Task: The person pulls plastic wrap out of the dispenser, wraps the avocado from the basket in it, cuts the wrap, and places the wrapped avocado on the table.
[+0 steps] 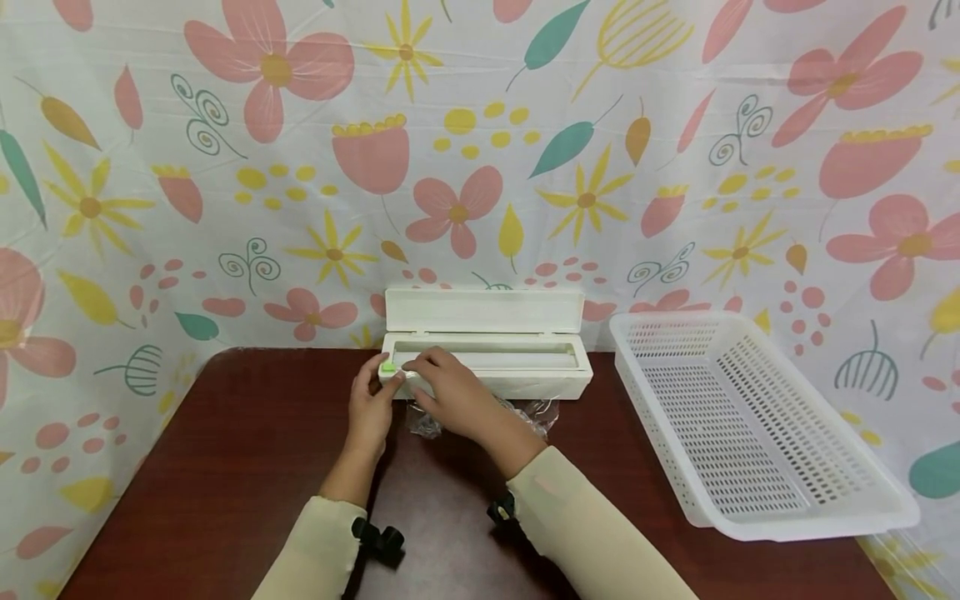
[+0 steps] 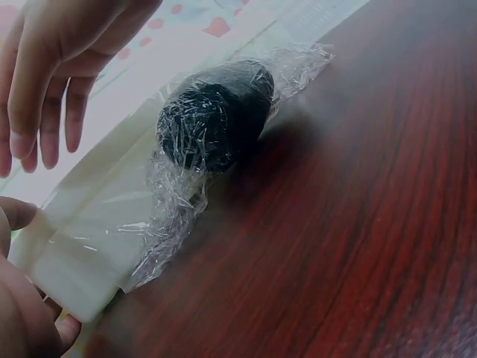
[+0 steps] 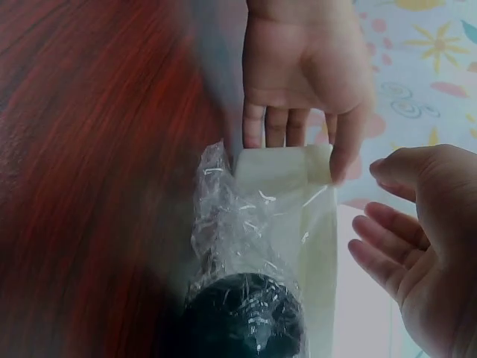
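Note:
A white cling film dispenser box (image 1: 517,385) stands at the back of the table with its lid (image 1: 483,311) raised. My left hand (image 1: 367,412) grips the box's left end, thumb on the top edge and fingers behind the end. Beside that thumb sits a green slider (image 1: 387,367). My right hand (image 1: 453,396) hovers over the front edge near the slider; in the right wrist view its fingers (image 3: 384,231) are loosely bent and hold nothing. A dark rounded thing (image 2: 216,115) wrapped in clear film (image 2: 175,212) lies against the box's front; its kind is hidden by the wrap.
To the right stands a white perforated plastic basket (image 1: 675,467), overhanging the table's right side. A flower-patterned cloth (image 1: 465,108) hangs directly behind the box. The dark red wooden table (image 1: 225,467) extends toward me.

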{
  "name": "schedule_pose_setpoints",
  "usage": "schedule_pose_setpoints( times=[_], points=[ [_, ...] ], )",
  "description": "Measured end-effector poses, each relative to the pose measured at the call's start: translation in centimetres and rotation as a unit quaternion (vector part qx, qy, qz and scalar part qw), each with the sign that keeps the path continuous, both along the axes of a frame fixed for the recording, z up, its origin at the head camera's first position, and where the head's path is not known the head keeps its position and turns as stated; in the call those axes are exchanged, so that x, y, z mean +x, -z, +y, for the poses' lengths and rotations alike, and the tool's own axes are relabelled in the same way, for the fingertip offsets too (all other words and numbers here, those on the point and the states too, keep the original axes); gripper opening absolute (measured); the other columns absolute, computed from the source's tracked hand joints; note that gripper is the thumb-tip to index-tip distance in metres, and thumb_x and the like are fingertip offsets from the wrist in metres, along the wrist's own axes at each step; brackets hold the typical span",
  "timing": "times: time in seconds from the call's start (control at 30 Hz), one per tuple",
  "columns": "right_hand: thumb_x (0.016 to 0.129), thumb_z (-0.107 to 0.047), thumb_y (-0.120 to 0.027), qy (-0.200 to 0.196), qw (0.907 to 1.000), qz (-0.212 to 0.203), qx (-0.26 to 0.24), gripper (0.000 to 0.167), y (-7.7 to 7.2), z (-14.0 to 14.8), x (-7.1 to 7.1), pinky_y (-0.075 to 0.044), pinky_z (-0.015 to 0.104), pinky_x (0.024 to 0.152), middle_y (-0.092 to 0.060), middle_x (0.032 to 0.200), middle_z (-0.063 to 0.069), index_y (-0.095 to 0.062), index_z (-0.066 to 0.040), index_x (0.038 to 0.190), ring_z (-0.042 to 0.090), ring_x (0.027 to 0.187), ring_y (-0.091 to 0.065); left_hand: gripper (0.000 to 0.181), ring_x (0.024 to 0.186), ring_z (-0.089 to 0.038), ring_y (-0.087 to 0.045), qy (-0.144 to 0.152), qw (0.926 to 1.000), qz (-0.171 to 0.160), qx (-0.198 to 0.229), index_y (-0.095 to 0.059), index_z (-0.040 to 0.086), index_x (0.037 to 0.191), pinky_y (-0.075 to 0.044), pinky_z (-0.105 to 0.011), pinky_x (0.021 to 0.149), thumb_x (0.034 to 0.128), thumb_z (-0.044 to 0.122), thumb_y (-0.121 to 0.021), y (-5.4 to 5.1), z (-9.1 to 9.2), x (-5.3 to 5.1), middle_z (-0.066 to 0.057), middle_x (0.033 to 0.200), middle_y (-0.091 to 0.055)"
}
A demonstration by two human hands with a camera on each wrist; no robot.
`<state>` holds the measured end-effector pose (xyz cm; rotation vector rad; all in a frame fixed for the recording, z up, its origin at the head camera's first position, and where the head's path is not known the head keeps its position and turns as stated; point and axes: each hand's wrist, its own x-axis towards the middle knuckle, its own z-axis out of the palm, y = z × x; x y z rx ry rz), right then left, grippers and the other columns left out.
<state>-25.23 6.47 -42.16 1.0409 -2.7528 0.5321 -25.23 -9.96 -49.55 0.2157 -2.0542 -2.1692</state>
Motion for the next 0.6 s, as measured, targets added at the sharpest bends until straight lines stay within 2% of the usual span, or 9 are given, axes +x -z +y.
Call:
schedule_pose_setpoints(
  times=[0.13,0.3,0.47,0.6],
  points=[
    [0.103,-0.022,-0.060,0.003,0.9998,-0.020,0.003,0.038,-0.1,-0.9,-0.5,-0.053,0.036,0.097,-0.056,0.133,0.007,-0.059,-0.014,0.140,0.020,0.117,-0.060,0.051,0.142,-0.028,-0.034,0.018,0.9998,0.001,0.014,-0.044,0.021,0.150,-0.034,-0.047,0.114,0.1024,0.027,-0.061,0.0,-0.2,0.1,-0.009,0.156,-0.033],
    [0.105,-0.022,-0.055,0.007,0.9992,-0.035,0.021,0.036,-0.2,-1.9,-1.3,-0.052,0.033,0.099,-0.056,0.136,0.005,-0.059,-0.015,0.141,0.019,0.119,-0.059,0.050,0.154,-0.029,-0.021,0.033,0.9989,0.006,0.031,-0.042,0.020,0.152,-0.022,-0.055,0.124,0.1042,0.024,-0.057,0.0,-0.4,0.1,-0.006,0.166,-0.024],
    [0.106,-0.022,-0.054,0.007,0.9990,-0.027,0.034,0.037,-0.2,-2.7,-1.7,-0.053,0.029,0.095,-0.056,0.134,0.004,-0.059,-0.015,0.141,0.017,0.117,-0.059,0.050,0.155,-0.027,-0.020,0.036,0.9983,0.010,0.045,-0.041,0.019,0.152,-0.021,-0.054,0.124,0.1045,0.022,-0.056,0.1,-0.2,0.1,-0.006,0.165,-0.026],
    [0.106,-0.018,-0.052,-0.002,0.9992,-0.014,0.038,0.037,-0.2,-3.3,-2.0,-0.053,0.029,0.090,-0.058,0.130,0.005,-0.059,-0.014,0.142,0.018,0.113,-0.060,0.051,0.158,-0.026,-0.013,0.038,0.9980,0.010,0.051,-0.039,0.020,0.154,-0.018,-0.053,0.126,0.1054,0.020,-0.052,0.0,-0.2,0.2,-0.005,0.168,-0.019]
  ],
)
